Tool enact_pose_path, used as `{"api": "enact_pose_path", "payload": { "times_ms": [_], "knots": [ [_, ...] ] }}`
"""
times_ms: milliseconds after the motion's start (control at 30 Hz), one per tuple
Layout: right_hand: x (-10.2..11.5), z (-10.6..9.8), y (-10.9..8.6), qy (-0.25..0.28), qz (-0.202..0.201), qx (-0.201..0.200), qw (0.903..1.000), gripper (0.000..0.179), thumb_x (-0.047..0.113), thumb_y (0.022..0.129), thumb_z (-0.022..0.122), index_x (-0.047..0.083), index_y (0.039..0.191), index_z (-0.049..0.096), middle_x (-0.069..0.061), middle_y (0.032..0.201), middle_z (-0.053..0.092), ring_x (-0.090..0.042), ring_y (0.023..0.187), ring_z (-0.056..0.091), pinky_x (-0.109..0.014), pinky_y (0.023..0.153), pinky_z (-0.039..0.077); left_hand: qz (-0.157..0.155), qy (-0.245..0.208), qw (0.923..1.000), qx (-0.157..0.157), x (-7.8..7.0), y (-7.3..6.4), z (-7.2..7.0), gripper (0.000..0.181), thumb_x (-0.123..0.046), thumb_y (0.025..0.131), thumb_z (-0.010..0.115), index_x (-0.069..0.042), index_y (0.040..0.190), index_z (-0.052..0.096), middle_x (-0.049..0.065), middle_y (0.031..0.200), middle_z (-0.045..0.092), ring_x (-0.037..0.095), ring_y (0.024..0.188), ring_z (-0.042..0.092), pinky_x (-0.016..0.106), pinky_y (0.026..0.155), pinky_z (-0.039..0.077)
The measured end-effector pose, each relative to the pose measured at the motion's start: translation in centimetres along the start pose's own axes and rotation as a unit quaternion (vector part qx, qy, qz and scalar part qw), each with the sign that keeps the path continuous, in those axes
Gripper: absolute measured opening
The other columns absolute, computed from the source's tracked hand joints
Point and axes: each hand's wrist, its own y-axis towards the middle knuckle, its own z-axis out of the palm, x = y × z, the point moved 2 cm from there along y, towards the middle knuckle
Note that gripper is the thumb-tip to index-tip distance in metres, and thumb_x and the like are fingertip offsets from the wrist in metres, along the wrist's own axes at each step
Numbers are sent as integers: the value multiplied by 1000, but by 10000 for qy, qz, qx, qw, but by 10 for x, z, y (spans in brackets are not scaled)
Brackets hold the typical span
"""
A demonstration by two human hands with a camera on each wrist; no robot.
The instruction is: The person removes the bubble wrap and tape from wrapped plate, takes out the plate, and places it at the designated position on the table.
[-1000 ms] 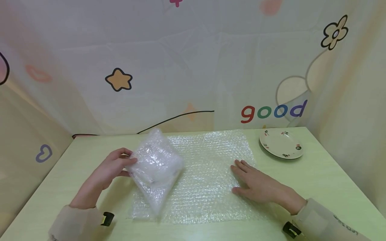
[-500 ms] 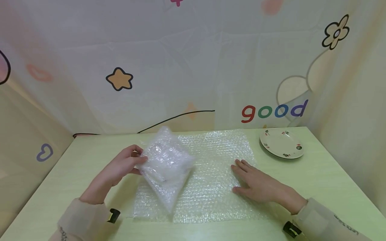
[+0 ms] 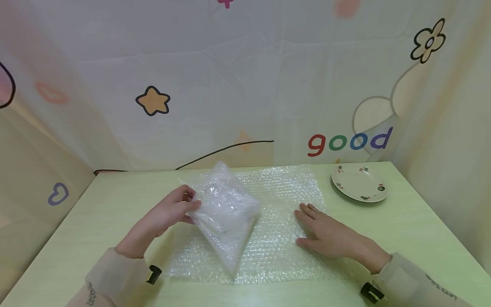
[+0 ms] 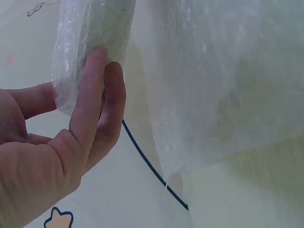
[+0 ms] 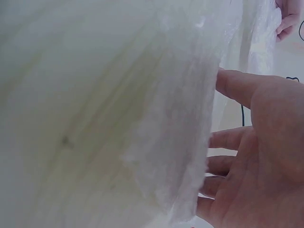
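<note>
My left hand (image 3: 172, 211) grips the left corner of a bubble-wrapped package (image 3: 228, 209), tilted in a diamond shape over a flat sheet of bubble wrap (image 3: 284, 221). What the package contains is hidden by the cloudy wrap. In the left wrist view, the fingers of the left hand (image 4: 71, 137) lie along one face of the package (image 4: 111, 28), with the thumb on the other side. My right hand (image 3: 326, 232) rests, fingers extended, on the sheet's right part. The right wrist view has the right hand (image 5: 270, 152) at the edge of the bubble wrap (image 5: 180, 133).
A white round plate (image 3: 358, 183) with small printed motifs sits at the table's back right. The pale green table (image 3: 414, 226) meets a patterned curtain (image 3: 245, 85) at the back and on both sides. Each sleeve cuff has a small black device (image 3: 154, 275) beside it.
My left hand has carried the package to the right, from the sheet's left edge toward its middle. The right hand has stayed in place.
</note>
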Motion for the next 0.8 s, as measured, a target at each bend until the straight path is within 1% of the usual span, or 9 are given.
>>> {"api": "enact_pose_path", "payload": {
  "times_ms": [200, 533, 800],
  "knots": [
    [-1, 1, 0, 0, 8, 11, 10000, 78, 41, 100, 67, -2, 157, 36, -25, 165, 22, -45, 152, 19, -61, 118, 24, 11, -50, 10000, 79, 0, 6, 10, 24, -7, 103, 58, 7, 117, 43, 17, 106, 47, 25, 88, 57, 40, 80, 61],
    [-2, 0, 1, -26, -3, 19, 10000, 78, 41, 100, 66, -2, 157, 36, -26, 165, 22, -46, 151, 19, -61, 118, 24, -2, -261, 9995, 203, 0, 17, 30, 21, -5, 103, 57, 6, 115, 43, 15, 101, 46, 23, 85, 57, 40, 80, 61],
    [-1, 0, 1, 0, 80, 71, 9999, 78, 44, 100, 66, -1, 157, 36, -25, 165, 21, -45, 151, 19, -61, 117, 24, -4, -253, 9994, 243, -1, 27, 43, 22, -6, 104, 57, 6, 117, 44, 17, 103, 50, 25, 86, 61, 39, 79, 61]
  ]
}}
